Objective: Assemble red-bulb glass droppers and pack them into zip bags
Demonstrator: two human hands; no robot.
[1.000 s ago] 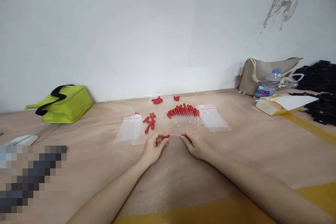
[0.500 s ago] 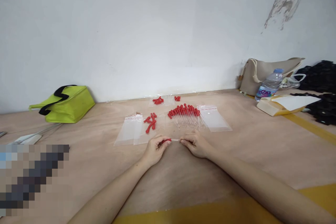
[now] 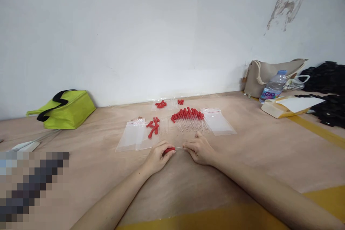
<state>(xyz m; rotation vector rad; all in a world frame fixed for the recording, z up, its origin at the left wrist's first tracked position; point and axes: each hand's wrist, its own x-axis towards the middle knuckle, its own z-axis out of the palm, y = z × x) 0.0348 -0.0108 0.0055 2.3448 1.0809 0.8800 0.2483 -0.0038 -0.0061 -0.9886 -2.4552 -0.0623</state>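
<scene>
From where I stand, both forearms run in from the near edge of the table (image 3: 172, 187) and converge at its middle, the hands low over the surface and just apart. The left hand (image 3: 159, 156) is curled, thumb on the near side and fingers on the far side, pinching a red bulb (image 3: 169, 150) between them. The right hand (image 3: 199, 150) faces it, thumb and fingertips pinching the far end of a thin clear tube (image 3: 179, 148), with one finger lifted away above the grip. The tube lies nearly level across the gap, meeting the bulb at the left fingertips; how deep it sits inside, I can't tell. Just beyond the hands, a row of red-topped tubes (image 3: 187, 116) fans out, with loose red bulbs (image 3: 153, 127) and loose clear tubes (image 3: 163, 126) to its left.
</scene>
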